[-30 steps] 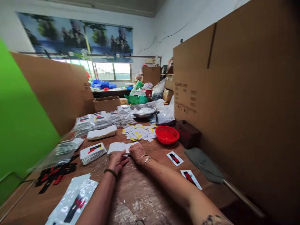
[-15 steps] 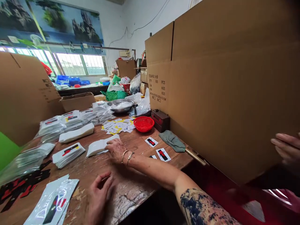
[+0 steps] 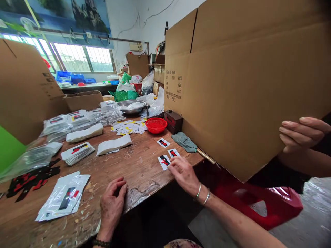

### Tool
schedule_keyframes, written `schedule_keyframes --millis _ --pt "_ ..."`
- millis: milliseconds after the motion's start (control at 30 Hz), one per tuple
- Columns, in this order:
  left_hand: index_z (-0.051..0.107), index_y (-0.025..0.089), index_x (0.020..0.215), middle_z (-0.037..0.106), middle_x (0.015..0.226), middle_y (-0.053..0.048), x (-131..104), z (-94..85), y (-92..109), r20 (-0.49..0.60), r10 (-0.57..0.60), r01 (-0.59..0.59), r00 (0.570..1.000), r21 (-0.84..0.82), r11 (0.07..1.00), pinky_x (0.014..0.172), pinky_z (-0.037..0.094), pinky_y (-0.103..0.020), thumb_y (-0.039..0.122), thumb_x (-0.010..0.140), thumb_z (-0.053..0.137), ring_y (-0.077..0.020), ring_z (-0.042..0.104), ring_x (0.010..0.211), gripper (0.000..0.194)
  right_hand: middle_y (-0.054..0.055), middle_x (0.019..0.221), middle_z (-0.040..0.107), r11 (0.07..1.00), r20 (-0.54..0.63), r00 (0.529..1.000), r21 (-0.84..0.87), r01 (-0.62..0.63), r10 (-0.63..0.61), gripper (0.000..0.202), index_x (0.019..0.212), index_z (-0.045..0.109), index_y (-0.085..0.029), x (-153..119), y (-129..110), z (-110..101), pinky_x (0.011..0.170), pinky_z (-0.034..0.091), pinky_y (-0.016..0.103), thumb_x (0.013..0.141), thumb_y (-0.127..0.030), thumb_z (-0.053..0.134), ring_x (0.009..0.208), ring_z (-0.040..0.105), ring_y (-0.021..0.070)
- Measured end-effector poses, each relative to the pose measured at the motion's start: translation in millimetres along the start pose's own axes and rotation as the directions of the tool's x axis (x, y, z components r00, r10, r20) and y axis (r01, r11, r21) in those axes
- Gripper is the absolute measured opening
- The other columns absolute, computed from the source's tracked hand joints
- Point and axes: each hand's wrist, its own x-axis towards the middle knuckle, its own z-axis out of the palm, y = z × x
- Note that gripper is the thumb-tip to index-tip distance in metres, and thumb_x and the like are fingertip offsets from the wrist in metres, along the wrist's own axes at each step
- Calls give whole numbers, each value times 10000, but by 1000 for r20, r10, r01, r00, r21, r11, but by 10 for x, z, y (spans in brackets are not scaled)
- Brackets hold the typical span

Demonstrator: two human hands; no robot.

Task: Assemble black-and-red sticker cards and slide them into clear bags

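Note:
My left hand rests at the table's front edge, fingers loosely curled, a gap between thumb and forefinger, nothing visible in it. My right hand is at the right front corner of the table. Its bent fingertips reach the right edge of a small white card with a black and red piece on it; I see no grip on it. Two similar cards, a nearer card and a farther card, lie just behind. Left of my left hand lies a fan of white packets with a black-and-red picture.
Stacks of white sleeves and a printed stack lie mid-table. A red basket stands behind the cards, beside a grey cloth. At right, another person's hand holds a large cardboard box. Black and red strips lie left.
My right hand has left the white sleeve stack and moved right, toward the small cards. My left hand stays near the table edge. The view has shifted, and the other person's hand shows more fully.

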Motion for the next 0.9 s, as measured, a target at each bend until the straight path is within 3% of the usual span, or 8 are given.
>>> schedule_keyframes --millis 100,200,333,400,500,667,800,900 --pt "719 216 757 691 1053 -100 -9 0 -1 2 5 -5 1000 8 1000 997 436 -424 409 740 641 -274 627 1033 209 82 951 640 976 -36 999 -215 -41 34 88 850 611 -191 86 423 -202 891 415 387 886 -229 540 953 552 227" --pt "719 216 760 696 1053 -96 -12 -3 -26 2 11 -11 1000 28 1000 983 448 -430 427 744 635 -271 632 1025 228 101 995 630 925 -26 1000 -379 5 -17 146 920 633 -175 459 707 -296 909 403 401 876 -190 494 975 527 242" --pt "719 219 764 704 1041 -87 -11 -15 -70 -1 30 -30 1000 45 999 967 469 -439 472 739 633 -268 641 1015 269 149 1264 557 815 15 998 -576 60 -63 350 1159 628 -144 1173 940 -218 933 384 414 851 -118 463 1110 438 285" --pt "720 221 762 706 1036 -84 -14 -22 -80 4 24 -24 1000 51 998 963 476 -441 485 741 631 -268 642 1017 279 135 1389 478 741 104 995 -668 65 6 439 1259 578 -163 1482 1032 -142 901 390 406 851 -80 435 1107 431 285" --pt "722 223 768 706 1049 -83 -21 -26 -83 3 6 -6 1000 44 999 966 481 -442 496 745 630 -267 641 1032 288 135 1382 477 678 142 981 -735 16 130 459 1267 556 -178 1776 1165 -60 827 400 383 882 -46 345 1034 463 264" --pt "726 223 775 706 1054 -86 -16 -19 -89 11 -11 11 1000 30 999 967 489 -443 508 744 631 -268 644 1032 302 126 1306 511 670 113 974 -741 -48 194 416 1246 548 -187 1918 1324 -61 824 397 358 955 -108 262 989 483 238" --pt "727 225 770 711 1048 -85 -10 -17 -120 3 -18 18 1000 26 999 963 496 -453 522 737 632 -277 648 1033 313 109 1332 492 676 139 969 -736 -36 203 428 1267 543 -188 1897 1322 -101 860 390 327 905 -65 350 1035 489 224" --pt "727 230 766 717 1046 -84 -14 -17 -158 -11 -11 11 1000 22 1000 959 503 -455 535 736 628 -278 655 1026 322 119 1324 491 675 150 965 -737 -34 213 447 1289 538 -165 1735 1281 -109 872 390 314 856 -86 456 1066 486 227"
